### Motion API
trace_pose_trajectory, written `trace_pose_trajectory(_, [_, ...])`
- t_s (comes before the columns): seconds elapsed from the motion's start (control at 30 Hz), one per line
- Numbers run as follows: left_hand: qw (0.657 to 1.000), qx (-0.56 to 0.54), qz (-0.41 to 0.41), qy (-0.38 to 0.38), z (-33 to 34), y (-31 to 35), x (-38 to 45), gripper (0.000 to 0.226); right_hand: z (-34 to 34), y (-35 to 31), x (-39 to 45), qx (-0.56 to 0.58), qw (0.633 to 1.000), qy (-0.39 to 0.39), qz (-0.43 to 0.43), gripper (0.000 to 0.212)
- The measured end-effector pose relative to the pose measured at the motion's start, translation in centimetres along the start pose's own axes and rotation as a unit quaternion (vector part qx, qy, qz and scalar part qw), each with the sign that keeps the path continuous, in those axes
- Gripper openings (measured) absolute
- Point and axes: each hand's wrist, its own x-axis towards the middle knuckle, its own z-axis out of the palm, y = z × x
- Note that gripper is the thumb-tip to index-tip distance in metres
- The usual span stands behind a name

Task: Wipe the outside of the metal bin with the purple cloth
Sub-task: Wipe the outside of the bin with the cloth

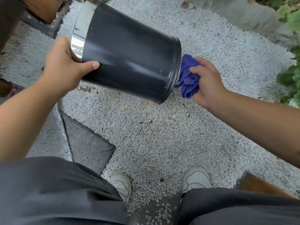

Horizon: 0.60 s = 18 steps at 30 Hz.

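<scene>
The metal bin (129, 54) is dark with a shiny silver band at its open end. It is tipped on its side in the air, rim to the upper left, base to the right. My left hand (65, 65) grips it at the silver rim, thumb lying on the dark wall. My right hand (207, 82) holds the bunched purple cloth (189, 77) pressed against the bin's base at its right end. The bottom face of the bin is hidden from view.
White gravel (162, 135) covers the ground below. Grey paving slabs (87, 143) lie at the lower left, a brown wooden piece (259, 185) at the lower right. Green plants (292, 70) line the right edge. My two white shoes (194, 177) stand on the gravel.
</scene>
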Motion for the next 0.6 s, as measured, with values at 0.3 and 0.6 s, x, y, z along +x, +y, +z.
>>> trace_pose_trajectory(0.3, [0.983, 0.024, 0.16, -0.082, -4.4, 3.6, 3.6, 0.06, 0.8, -3.8, -0.4, 0.104, 0.989, -0.027, 0.098, 0.022])
trace_pose_trajectory(0.6, [0.852, 0.333, 0.397, -0.073, -2.5, 6.1, 2.2, 0.092, -0.1, -5.4, 1.0, -0.04, 0.998, -0.029, 0.038, 0.022])
